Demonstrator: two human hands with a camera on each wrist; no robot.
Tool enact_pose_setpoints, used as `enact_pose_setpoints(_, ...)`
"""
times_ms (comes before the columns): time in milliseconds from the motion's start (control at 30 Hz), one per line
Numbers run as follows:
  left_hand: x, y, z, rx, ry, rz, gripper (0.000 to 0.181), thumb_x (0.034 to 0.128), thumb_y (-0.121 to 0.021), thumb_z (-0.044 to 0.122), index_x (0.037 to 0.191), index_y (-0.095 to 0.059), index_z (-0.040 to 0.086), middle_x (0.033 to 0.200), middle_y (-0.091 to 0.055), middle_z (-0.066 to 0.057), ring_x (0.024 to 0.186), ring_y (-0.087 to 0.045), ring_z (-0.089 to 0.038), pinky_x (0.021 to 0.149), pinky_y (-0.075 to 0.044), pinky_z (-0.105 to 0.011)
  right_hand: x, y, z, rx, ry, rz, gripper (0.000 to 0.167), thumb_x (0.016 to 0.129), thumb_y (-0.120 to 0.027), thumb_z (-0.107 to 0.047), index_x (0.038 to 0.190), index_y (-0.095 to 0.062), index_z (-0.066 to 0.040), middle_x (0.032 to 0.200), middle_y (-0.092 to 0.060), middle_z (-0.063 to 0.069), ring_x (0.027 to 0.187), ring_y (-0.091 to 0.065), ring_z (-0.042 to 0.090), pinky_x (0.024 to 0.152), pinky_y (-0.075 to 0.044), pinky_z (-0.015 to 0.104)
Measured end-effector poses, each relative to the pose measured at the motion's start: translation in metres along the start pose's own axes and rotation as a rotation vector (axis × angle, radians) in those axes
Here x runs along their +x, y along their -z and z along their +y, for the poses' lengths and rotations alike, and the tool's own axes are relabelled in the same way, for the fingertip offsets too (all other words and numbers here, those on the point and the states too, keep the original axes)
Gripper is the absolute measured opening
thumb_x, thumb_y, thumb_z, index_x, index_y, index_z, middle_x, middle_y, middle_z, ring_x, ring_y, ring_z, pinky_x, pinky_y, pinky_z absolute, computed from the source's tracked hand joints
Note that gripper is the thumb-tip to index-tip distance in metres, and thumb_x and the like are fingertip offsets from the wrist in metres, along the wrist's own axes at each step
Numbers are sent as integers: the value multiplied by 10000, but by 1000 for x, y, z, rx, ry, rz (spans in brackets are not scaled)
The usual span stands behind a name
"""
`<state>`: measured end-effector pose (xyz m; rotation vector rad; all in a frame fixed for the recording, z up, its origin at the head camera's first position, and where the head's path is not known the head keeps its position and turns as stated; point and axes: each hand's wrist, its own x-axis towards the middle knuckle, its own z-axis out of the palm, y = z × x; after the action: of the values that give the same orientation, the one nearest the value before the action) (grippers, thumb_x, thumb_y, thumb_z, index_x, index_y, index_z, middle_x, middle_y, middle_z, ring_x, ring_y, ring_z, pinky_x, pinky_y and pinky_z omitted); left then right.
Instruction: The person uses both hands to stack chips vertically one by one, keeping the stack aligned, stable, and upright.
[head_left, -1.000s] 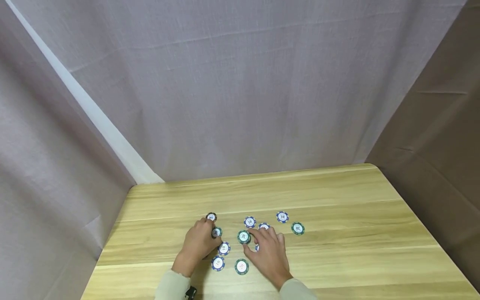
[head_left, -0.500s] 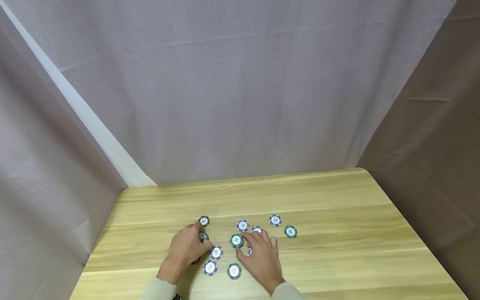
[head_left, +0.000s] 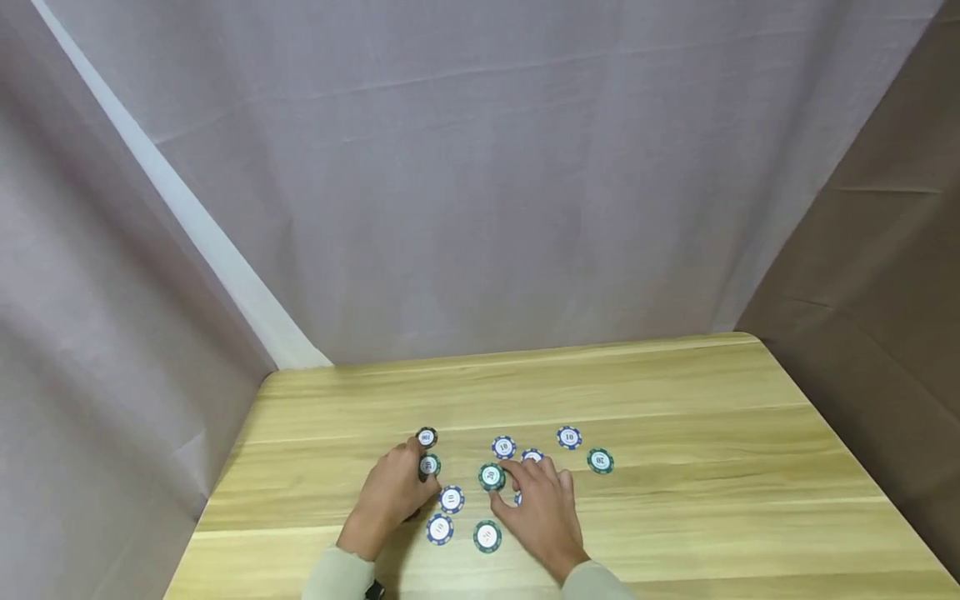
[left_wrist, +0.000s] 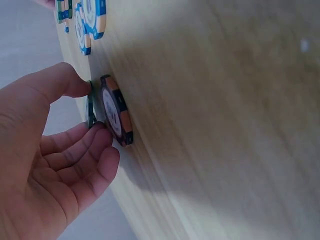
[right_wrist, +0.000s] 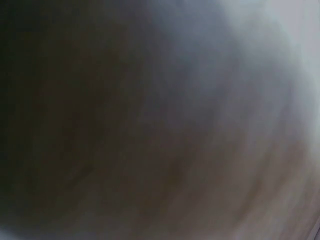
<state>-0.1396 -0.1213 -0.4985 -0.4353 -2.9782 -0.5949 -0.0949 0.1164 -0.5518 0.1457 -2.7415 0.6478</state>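
Observation:
My left hand (head_left: 392, 493) pinches a green-rimmed poker chip (head_left: 430, 465) between thumb and fingers; the left wrist view shows this chip (left_wrist: 90, 105) edge-on. A black-and-orange chip (left_wrist: 117, 111) lies on the wood just beside those fingertips. Beyond the left hand lies a black-rimmed chip (head_left: 427, 437) marked 100. With thumb and index finger, my right hand (head_left: 543, 512) grips the rim of a green chip (head_left: 491, 477) marked 20, which seems stacked on another. Blue chips (head_left: 532, 455) are partly covered by the right hand. The right wrist view is too dark and blurred to read.
Blue chips (head_left: 452, 500) lie between the hands, another blue chip (head_left: 440, 529) nearer me, beside a green chip (head_left: 487, 537). Farther off are two blue chips (head_left: 504, 447) (head_left: 569, 437) and a green one (head_left: 601, 461). Curtains surround the wooden table (head_left: 675, 392).
The head view swings away and back. The green chip at my left hand has shifted slightly left relative to the chips around it. My right hand keeps its grip in place.

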Motion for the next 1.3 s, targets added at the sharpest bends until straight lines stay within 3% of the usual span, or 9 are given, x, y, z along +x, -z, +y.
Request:
enact_pose_setpoints(200,-1,-1,2,-6,-18,-18,384,803,-779,108,1145,-653,-11,912,-663,-130,754,-658,-210,639,-583,-395,-2,2,0,-5,11,22,484,839,-789,-523,1247,-752,-266,783,-473,-197,830,-386,72,760,-266,324)
enact_pose_setpoints(300,0,0,3,-57,-18,-36,375,846,-796,102,1179,-658,0,939,-675,-112,773,-650,-179,649,-572,-359,-2,3,-1,-10,2,1,488,848,-780,-532,1257,-748,-268,783,-465,-194,835,-393,80,765,-270,329)
enact_pose_setpoints(500,5,1,7,-227,12,-27,49,997,-686,85,1011,-678,39,785,-596,29,674,-522,-87,587,-462,-240,0,5,-3,-8,-7,-28,503,861,-759,-559,1279,-743,-280,784,-459,-194,831,-392,88,774,-270,330)
enact_pose_setpoints(733,6,2,13,-298,1,15,94,1016,-636,44,937,-686,49,776,-606,29,671,-525,-79,587,-475,-231,-1,4,-4,0,-10,-33,499,862,-758,-558,1278,-743,-283,788,-471,-194,838,-397,90,783,-275,333)
enact_pose_setpoints(1133,8,-3,36,-368,0,-68,158,1068,-578,90,1036,-712,12,890,-680,-14,745,-582,-77,662,-529,-243,-3,3,-7,0,-22,-39,494,861,-756,-558,1280,-736,-299,789,-465,-199,844,-387,86,782,-273,333)
enact_pose_setpoints(1300,7,-4,44,-429,31,-65,181,1071,-559,61,1014,-723,10,883,-698,-30,736,-579,-81,662,-526,-249,-5,5,-7,2,-3,-12,492,851,-772,-542,1270,-743,-286,781,-455,-193,828,-376,83,765,-258,327)
